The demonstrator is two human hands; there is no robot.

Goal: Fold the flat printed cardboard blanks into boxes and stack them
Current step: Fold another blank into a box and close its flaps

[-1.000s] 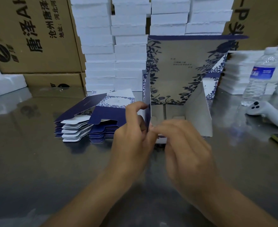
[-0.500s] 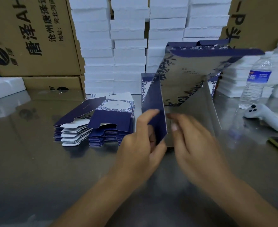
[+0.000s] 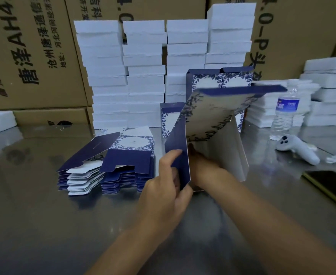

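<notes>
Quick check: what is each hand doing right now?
Left hand: closed on the half-folded box, gripping its navy side panel.
Right hand: inside the box; grip hidden.

Flat blanks (image 3: 111,165) lie left of the half-folded box (image 3: 212,124); bottle (image 3: 285,114) stands right.

From six to nine o'clock I see bare metal table (image 3: 44,225), open for a hand. At ten the stack of flat blanks (image 3: 107,167) blocks. The half-folded box (image 3: 212,124) fills twelve, foam stacks (image 3: 143,72) walling behind. At two sit a bottle (image 3: 285,114) and controller (image 3: 298,148); a phone (image 3: 329,183) at three.
</notes>
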